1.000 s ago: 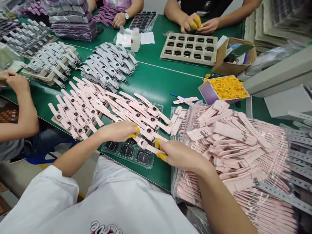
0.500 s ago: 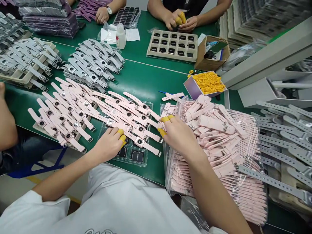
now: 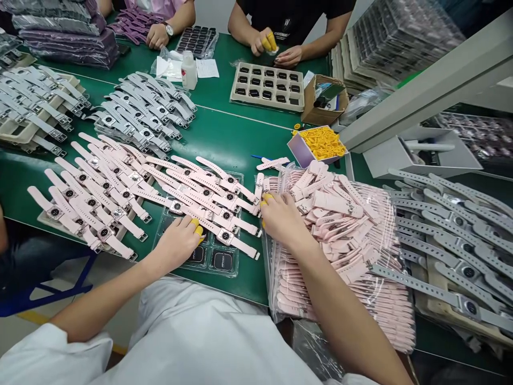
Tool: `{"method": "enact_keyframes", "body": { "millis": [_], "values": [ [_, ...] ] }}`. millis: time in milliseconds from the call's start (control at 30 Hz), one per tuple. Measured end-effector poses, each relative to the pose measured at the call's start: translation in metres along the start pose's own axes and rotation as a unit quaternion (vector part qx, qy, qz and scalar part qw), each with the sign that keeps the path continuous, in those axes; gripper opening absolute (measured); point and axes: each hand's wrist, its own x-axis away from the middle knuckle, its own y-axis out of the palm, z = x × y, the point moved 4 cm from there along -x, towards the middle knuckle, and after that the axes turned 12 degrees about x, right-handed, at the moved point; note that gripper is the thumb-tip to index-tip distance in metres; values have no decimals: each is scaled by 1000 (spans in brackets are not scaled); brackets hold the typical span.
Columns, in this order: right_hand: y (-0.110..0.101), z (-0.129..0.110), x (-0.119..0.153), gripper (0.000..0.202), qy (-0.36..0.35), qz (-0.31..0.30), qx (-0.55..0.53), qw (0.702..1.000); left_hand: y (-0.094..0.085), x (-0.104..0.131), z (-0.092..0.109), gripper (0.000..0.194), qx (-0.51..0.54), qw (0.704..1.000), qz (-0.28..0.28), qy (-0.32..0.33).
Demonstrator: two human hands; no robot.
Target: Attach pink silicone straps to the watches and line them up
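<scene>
My left hand (image 3: 182, 240) is over a clear plastic tray (image 3: 206, 270), its fingers with yellow finger cots curled down beside the pink-strapped smartwatches (image 3: 206, 192). What lies under those fingertips is hidden. My right hand (image 3: 282, 216), also wearing yellow finger cots, has its fingers closed at the near left edge of a heap of pink watch straps (image 3: 336, 203); the fingertips pinch a pink strap there. Square black watch faces (image 3: 222, 260) sit in the tray's near compartments. The heap rests on a plastic bag packed with more pink straps (image 3: 348, 289).
More pink watches (image 3: 92, 203) lie on a tray to the left, with grey-strapped watches (image 3: 144, 107) behind. Grey watches (image 3: 467, 272) stand at right. A box of yellow finger cots (image 3: 316, 147) and a cardboard box (image 3: 324, 99) are ahead. Across the table, a co-worker's hands (image 3: 276, 51) work.
The view has shifted, bringing more grey watches in at the right. Both my hands keep nearly the same places. The co-worker's hands opposite have moved apart.
</scene>
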Motion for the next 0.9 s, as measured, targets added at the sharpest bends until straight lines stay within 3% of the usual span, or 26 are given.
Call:
{"method": "enact_keyframes", "body": {
  "millis": [133, 200, 267, 333, 400, 433, 500, 533, 600, 667, 767, 833, 900],
  "values": [
    [-3, 16, 2, 27, -28, -24, -71, 997, 5, 2, -2, 29, 34, 999, 0, -8],
    [-8, 31, 4, 24, 36, 0, -147, 988, 8, 4, -5, 27, 56, 998, -4, -13],
    [-16, 47, 8, 23, 138, 93, -258, 952, 6, 5, -9, 22, 74, 997, -19, -12],
    [-24, 57, 15, 24, 213, 225, -394, 865, -5, 5, -13, 16, 97, 994, -38, -13],
    [-28, 57, 19, 23, 236, 323, -537, 743, -28, 0, -16, 13, 141, 989, -30, -20],
    [-29, 54, 19, 24, 229, 342, -608, 679, -43, -5, -17, 13, 171, 985, -9, -24],
    [-30, 41, 14, 29, 198, 324, -728, 571, -74, -22, -17, 15, 246, 967, 65, -30],
    [-30, 34, 11, 32, 182, 300, -771, 531, -86, -33, -17, 16, 290, 951, 107, -36],
    [-31, 18, 6, 38, 158, 244, -826, 482, -94, -60, -17, 15, 395, 901, 168, -57],
    [-29, 3, 4, 43, 142, 177, -857, 462, -79, -91, -16, 14, 515, 834, 179, -77],
    [-23, -14, 4, 49, 110, 54, -883, 453, -33, -126, -14, 11, 654, 734, 148, -105],
    [-20, -20, 4, 53, 97, 4, -891, 444, -7, -136, -13, 9, 684, 707, 135, -115],
    [-18, -22, 3, 51, 96, -7, -897, 432, 4, -136, -11, 13, 672, 721, 141, -90]
  ]
}}
